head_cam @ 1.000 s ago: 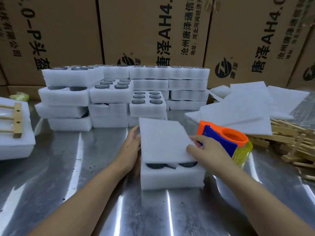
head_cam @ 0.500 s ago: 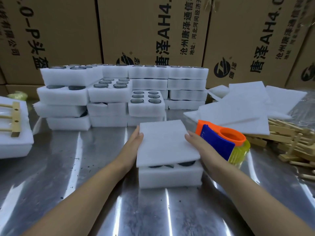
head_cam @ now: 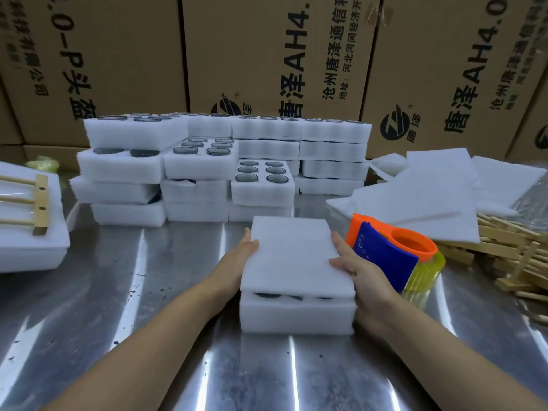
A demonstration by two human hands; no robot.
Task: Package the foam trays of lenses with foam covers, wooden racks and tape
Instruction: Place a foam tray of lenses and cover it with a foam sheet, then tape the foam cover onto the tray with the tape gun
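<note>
A white foam tray of dark lenses (head_cam: 296, 317) lies on the metal table in front of me. A white foam cover (head_cam: 292, 256) sits on top of it, and a few lenses show under its slightly raised front edge. My left hand (head_cam: 237, 262) presses flat against the left side of the cover and tray, fingers straight. My right hand (head_cam: 363, 272) lies along the right side with its thumb resting on the cover's top. An orange and blue tape dispenser (head_cam: 388, 250) with yellow tape stands just right of my right hand.
Stacks of foam lens trays (head_cam: 192, 170) fill the back of the table before cardboard boxes (head_cam: 267, 54). Loose foam covers (head_cam: 430, 197) and a heap of wooden racks (head_cam: 510, 256) lie at the right. A packaged tray with a wooden rack (head_cam: 32, 226) sits at the left.
The cover has been squared up over the tray. Both hands have slid along its sides, and my right thumb now rests on its top.
</note>
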